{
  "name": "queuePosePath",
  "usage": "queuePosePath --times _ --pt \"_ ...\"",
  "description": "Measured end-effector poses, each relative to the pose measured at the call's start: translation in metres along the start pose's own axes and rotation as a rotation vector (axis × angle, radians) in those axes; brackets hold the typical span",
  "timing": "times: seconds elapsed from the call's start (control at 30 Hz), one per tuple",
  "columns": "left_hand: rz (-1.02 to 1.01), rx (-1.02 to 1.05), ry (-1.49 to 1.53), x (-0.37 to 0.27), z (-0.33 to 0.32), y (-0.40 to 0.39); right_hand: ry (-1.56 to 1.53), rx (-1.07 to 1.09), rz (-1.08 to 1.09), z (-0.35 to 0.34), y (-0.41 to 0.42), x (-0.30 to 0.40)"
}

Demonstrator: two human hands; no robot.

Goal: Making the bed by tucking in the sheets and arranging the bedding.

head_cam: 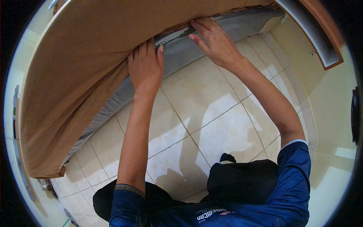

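A brown fitted sheet (85, 42) covers a mattress and hangs in folds over its near side. My left hand (146, 63) lies at the sheet's lower edge, fingertips tucked under or against the cloth, thumb apart. To its right, my right hand (214, 41) reaches the same edge; its fingertips touch the cloth's hem and its thumb stands away. Between and below the hands shows the grey side of the bed base (181, 54), with a worn, pale strip along its top. Whether the fingers pinch the cloth is hidden.
Light floor tiles (198, 113) spread below the bed. A wooden shelf with a white inside (314, 37) juts out at the upper right, by a pale wall (326, 85). A dark round-edged object (355, 116) is at the far right. My knees are bent near the floor.
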State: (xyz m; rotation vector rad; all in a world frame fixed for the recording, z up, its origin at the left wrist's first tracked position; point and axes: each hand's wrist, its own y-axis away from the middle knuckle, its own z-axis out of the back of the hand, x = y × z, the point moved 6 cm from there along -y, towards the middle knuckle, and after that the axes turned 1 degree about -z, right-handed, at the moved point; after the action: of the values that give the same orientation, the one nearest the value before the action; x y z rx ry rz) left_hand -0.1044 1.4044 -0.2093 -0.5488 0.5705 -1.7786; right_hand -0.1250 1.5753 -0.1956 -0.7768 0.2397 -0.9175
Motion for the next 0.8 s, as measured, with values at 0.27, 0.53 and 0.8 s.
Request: queuePosePath --times 0.27,0.53,0.8 --pt "0.0 0.041 0.137 -0.016 0.016 0.02 0.269 0.076 -0.013 -0.028 0.002 -0.006" --pt "-0.204 -0.035 0.261 -0.045 0.003 0.005 0.243 0.006 -0.089 -0.019 -0.009 0.008" --pt "-0.064 -0.022 0.278 -0.055 0.005 -0.015 0.021 -0.139 -0.209 0.035 0.023 -0.063"
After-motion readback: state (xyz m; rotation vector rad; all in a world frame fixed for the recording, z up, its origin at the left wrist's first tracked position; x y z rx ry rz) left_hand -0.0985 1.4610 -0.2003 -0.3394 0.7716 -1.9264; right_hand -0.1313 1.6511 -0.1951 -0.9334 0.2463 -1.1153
